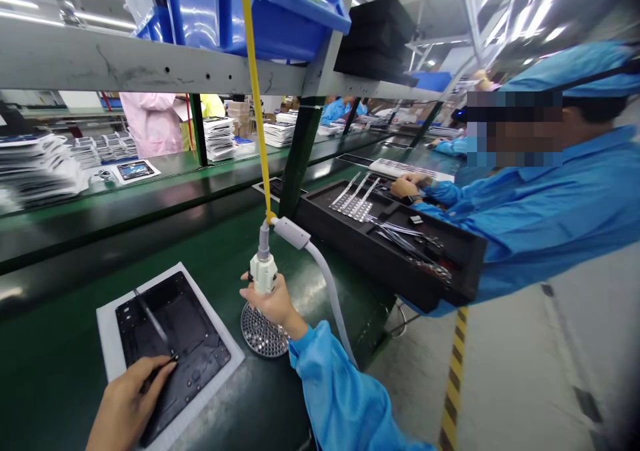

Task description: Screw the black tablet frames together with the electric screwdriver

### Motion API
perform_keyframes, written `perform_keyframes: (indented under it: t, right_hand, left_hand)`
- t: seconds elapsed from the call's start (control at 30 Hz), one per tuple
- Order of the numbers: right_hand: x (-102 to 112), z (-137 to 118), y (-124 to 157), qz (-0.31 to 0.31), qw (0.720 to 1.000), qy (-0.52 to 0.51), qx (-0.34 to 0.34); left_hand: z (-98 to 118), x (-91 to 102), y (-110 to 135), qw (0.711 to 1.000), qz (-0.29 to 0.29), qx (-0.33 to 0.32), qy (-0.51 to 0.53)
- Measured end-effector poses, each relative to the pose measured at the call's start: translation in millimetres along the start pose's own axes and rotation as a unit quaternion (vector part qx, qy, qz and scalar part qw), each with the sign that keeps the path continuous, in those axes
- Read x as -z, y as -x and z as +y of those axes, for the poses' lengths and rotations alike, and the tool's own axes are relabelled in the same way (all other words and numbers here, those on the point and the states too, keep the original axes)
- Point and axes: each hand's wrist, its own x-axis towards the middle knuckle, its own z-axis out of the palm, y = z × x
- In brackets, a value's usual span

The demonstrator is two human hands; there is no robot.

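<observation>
Left hand (127, 404): fingers pressed flat on black panel (173, 344), thin, rigid, likely light, lying on worktop (60, 344). Right hand (273, 301): clenched around hanging screwdriver (263, 271), above screw dish (263, 334). Beyond: co-worker's parts tray (390, 237).

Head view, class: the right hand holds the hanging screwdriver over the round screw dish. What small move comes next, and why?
Probably swing the screwdriver left to the black panel. The right hand holds it above the screw dish, apart from the panel, which the left hand presses flat on its white sheet.
</observation>
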Motion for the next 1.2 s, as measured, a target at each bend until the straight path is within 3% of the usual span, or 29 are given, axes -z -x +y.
perform_keyframes:
  t: [0.2,0.53,1.03,1.2]
  right_hand:
    - [0.8,4.6,-1.5,0.004,1.000,0.008,0.023]
    - [0.8,4.8,-1.8,-0.008,1.000,0.008,0.015]
    - [0.6,2.9,-2.9,-0.003,1.000,0.006,0.019]
    - [5.2,-8.7,10.5,0.030,0.999,0.015,0.002]
  left_hand:
    - [-6.3,4.1,0.4,0.999,-0.027,-0.022,0.000]
    - [-13.0,-2.8,5.9,0.997,-0.003,-0.041,-0.060]
    - [-13.1,-4.1,1.4,0.999,-0.030,0.010,-0.033]
    - [7.9,3.0,-3.8,0.997,-0.059,0.056,-0.008]
